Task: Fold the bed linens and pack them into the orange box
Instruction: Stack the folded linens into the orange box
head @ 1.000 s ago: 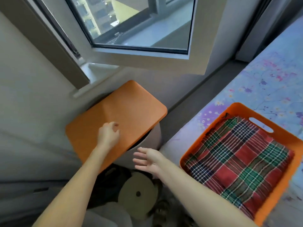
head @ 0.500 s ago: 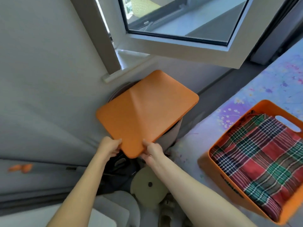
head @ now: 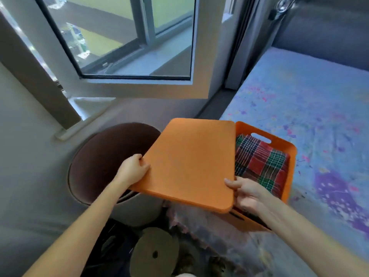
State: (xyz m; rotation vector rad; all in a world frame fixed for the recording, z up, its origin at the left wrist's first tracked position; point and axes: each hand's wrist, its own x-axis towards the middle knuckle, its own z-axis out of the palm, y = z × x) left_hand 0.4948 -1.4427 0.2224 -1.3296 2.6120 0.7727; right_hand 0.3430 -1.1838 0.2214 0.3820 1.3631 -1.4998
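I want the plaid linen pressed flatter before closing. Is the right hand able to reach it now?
Likely yes, once freed: the right hand grips the orange lid beside the plaid linen, whose right part lies uncovered in the orange box.

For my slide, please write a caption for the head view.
Left hand and right hand hold a flat orange plastic lid partly over the orange plastic box of folded plaid linen.

The lid is smooth, matt orange plastic. The orange box is the same matt plastic. The folded linen is woven plaid cloth. The bed sheet is soft printed cloth. The stool top looks like matt brown fabric. The window pane is glossy glass.
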